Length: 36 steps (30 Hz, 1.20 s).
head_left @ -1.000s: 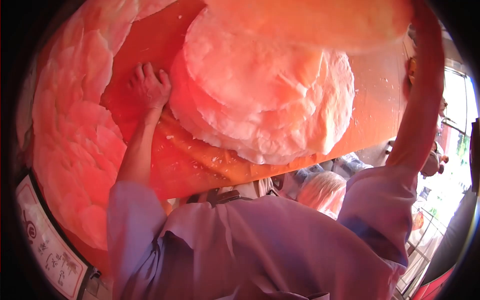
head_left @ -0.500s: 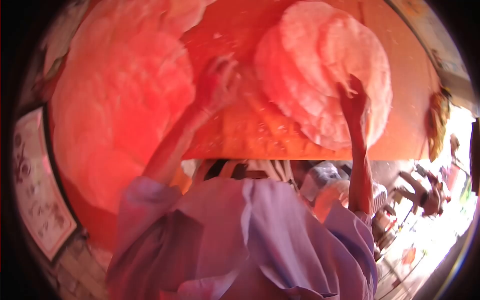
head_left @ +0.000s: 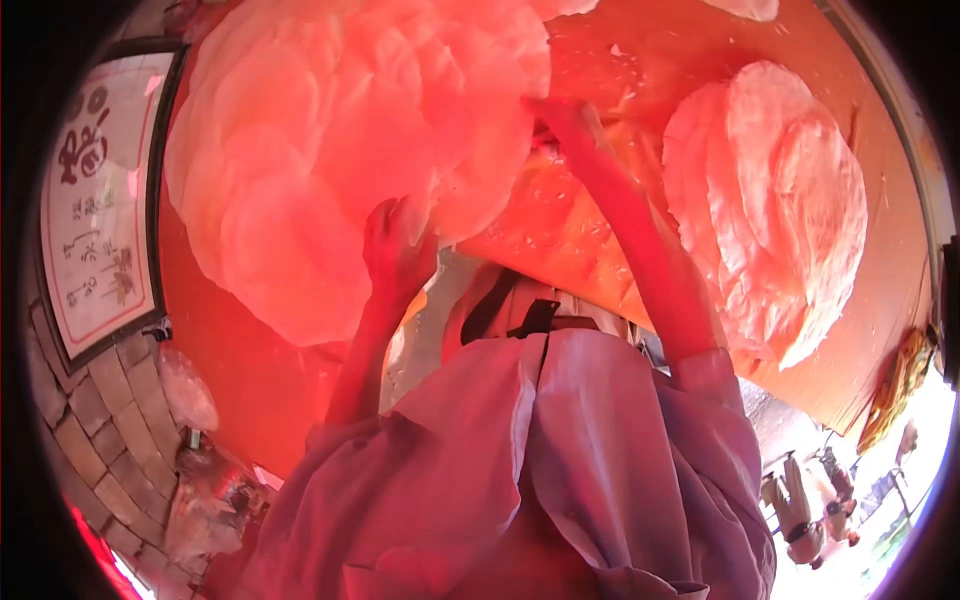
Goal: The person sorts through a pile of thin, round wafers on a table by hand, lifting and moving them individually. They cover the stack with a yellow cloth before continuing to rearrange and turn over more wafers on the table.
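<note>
A broad pile of thin, round sheets that look like flatbreads [head_left: 300, 170] lies overlapped on the left of the table, tinted red by the light. At the pile's near edge, my left hand [head_left: 398, 255] has its fingers bent around the rim of a flatbread. My right hand [head_left: 568, 128] reaches across to the pile's right edge, its fingertips closed on the rim there. Part of the grip of both hands is hidden. A smaller stack of similar flatbreads [head_left: 770, 200] sits to the right, apart from both hands.
An orange-red covering [head_left: 590, 235] with scattered crumbs spreads over the table [head_left: 880, 300]. A framed sign with writing [head_left: 105, 200] stands at the left, above a brick floor [head_left: 110, 430] and clear plastic bags [head_left: 205, 500]. Yellowish cloth [head_left: 900, 390] hangs at the right edge; people [head_left: 800, 510] are beyond.
My right hand has left the right stack and moved to the left pile's edge. My left hand has drawn back to that pile's near rim. The view has turned left.
</note>
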Each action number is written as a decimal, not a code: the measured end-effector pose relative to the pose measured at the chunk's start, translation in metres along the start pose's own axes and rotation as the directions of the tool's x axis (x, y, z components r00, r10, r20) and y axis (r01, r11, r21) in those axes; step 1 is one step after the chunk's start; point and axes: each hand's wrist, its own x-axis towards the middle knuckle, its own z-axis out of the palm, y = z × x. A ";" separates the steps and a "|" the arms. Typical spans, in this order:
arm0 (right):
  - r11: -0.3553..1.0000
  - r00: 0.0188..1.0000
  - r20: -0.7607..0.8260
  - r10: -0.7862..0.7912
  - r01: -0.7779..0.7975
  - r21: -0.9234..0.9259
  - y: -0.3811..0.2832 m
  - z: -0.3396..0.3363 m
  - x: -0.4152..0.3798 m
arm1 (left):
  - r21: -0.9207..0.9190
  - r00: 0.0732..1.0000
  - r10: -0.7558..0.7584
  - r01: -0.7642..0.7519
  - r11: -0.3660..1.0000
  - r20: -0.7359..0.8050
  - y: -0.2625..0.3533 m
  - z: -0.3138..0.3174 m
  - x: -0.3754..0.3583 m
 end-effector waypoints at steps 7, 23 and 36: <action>0.455 0.532 -0.284 -0.798 0.222 -0.862 0.018 0.012 0.054 | 0.151 0.998 0.001 0.008 0.989 -0.058 -0.010 0.047 0.058; 0.966 0.976 -0.129 -0.177 0.146 -0.215 0.006 0.009 0.067 | -0.322 0.872 -0.450 0.489 0.811 0.191 -0.076 -0.052 0.092; 0.816 0.778 -0.247 -0.577 0.564 -0.129 -0.045 -0.041 -0.099 | -0.331 0.960 -0.280 0.265 0.906 0.000 -0.040 -0.151 0.091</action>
